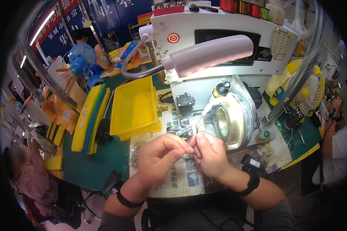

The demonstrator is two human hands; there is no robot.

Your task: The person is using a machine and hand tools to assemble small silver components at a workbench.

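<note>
My left hand (158,156) and my right hand (212,154) meet at the front of a white bench machine (204,86), thumbs and forefingers pinched. A slim, pointed metal piece (197,127) rises from the fingers of my right hand; its exact kind is unclear. Whatever my left fingertips pinch is too small to make out. Just beyond the fingertips sits a shiny metal clamp-like fixture (181,131). A thin white nozzle (207,109) slants down toward it from a yellow-and-black fitting (221,89). Right of that, a round metal ring housing (235,119) stands close to my right hand.
An overhead lamp (212,56) arches above the work. To the left stand a yellow bin (133,109) and upright yellow and blue trays (89,119). A green-capped bottle (264,135), a yellow fan (306,92) and a metal post (289,92) are at right. Other people sit at both sides.
</note>
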